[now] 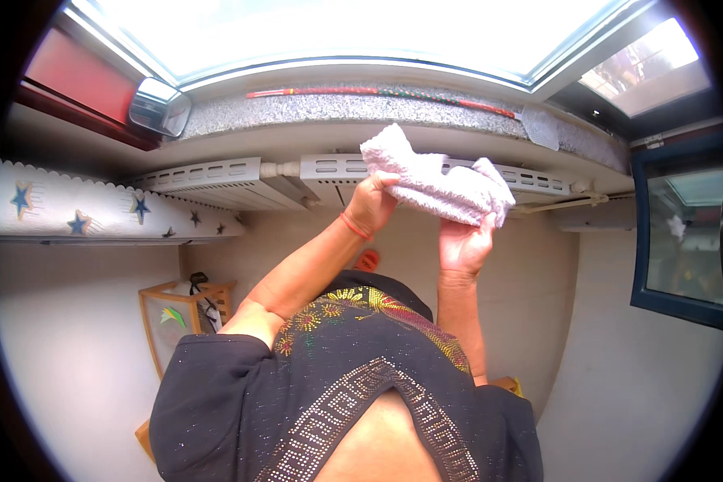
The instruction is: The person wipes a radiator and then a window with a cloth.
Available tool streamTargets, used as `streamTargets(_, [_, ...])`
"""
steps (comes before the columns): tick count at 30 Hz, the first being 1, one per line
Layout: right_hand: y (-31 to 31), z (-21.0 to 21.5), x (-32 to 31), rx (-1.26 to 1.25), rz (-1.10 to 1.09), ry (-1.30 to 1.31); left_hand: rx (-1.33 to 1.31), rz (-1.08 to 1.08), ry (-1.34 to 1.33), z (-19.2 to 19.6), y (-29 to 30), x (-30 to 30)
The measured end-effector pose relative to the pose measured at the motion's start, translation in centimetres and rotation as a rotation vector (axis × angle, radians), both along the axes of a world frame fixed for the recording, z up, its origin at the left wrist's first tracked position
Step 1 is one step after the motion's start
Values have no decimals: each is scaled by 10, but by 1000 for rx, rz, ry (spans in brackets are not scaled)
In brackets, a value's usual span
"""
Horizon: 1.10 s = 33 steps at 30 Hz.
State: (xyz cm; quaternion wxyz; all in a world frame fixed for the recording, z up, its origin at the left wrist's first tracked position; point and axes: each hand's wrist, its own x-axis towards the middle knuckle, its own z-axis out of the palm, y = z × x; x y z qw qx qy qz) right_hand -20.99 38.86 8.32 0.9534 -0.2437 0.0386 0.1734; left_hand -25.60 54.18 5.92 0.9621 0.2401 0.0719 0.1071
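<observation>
Nearest the camera, the dark top (377,341) of the person, trimmed with studs at the neckline; beyond it both forearms reach far, the left wrist ringed by a red cord (355,227); the left hand (371,202) is clamped on the near left part of a pale, fuzzy cloth (446,186), its thumb laid along the fabric; the right hand (464,243) pinches the near right part, palm largely turned up; the cloth thus hangs between the two hands, bunched, with one loose peak at far left and a smaller one at right; it appears before the white radiator (329,167), and whether it touches that radiator cannot be told; farther off, on the speckled sill (217,112) below the window, lies a swatter (426,97) with a red and green handle, its pale paddle toward the right. For sound handling, judged from this posture: both grips are best held level and equally firm, since so soft a fabric is likely to sag or fold between them; thumbs kept on top should stop the layers slipping; any regrip is safer one hand at a time; and the loose peaks are better kept short of the sill, lest they catch the swatter.
</observation>
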Motion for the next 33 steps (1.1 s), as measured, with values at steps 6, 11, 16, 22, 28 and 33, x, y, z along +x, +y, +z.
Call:
streamTargets(6, [-6,-2,6,-339,-265,-203,-164,50,102,-21,-35,-7])
streamTargets(11, [-15,1,-1,-1050,-71,-691,-118,-54,-39,-15,-26,-1])
streamTargets(16, [16,42,-2,-1702,355,-1502,-321,-103,-183,-20,-30,6])
streamTargets(22, [-13,26,2,-1016,205,-1027,-449,-185,-108,5,-9,8])
streamTargets(28, [-8,-1,-4,-260,181,20,905,76,-105,38,-6,23])
streamTargets(33, [-9,-33,10,285,295,68,2127,-319,-467,65,-22,11])
